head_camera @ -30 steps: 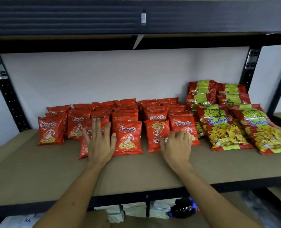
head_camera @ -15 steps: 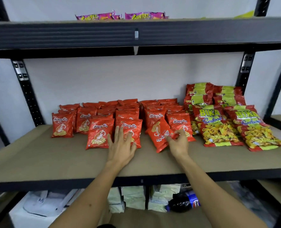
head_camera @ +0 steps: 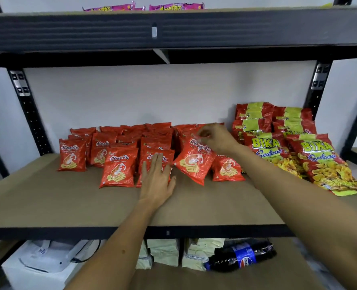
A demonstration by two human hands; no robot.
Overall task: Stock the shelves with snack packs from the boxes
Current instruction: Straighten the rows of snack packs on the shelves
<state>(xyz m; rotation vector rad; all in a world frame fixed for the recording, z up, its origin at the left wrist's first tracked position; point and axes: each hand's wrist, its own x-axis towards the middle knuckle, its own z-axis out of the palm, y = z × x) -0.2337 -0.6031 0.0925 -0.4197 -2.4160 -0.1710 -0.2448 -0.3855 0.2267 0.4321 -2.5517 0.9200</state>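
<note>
Right hand (head_camera: 215, 139) pinching top edge of tilted red Alongka pack (head_camera: 194, 162), long axis leaning left, lower corner at the shelf (head_camera: 48, 197) board. Left hand (head_camera: 156, 178) flat, fingers straight, against neighbouring upright pack (head_camera: 154, 158), just left. Glossy crinkled foil, prawn picture.

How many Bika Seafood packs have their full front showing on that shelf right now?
2: the left Bika pack leans beside the red packs; the right Bika pack lies at the shelf's right end. More stand stacked behind them, only their tops visible, so their count is uncertain.
</note>
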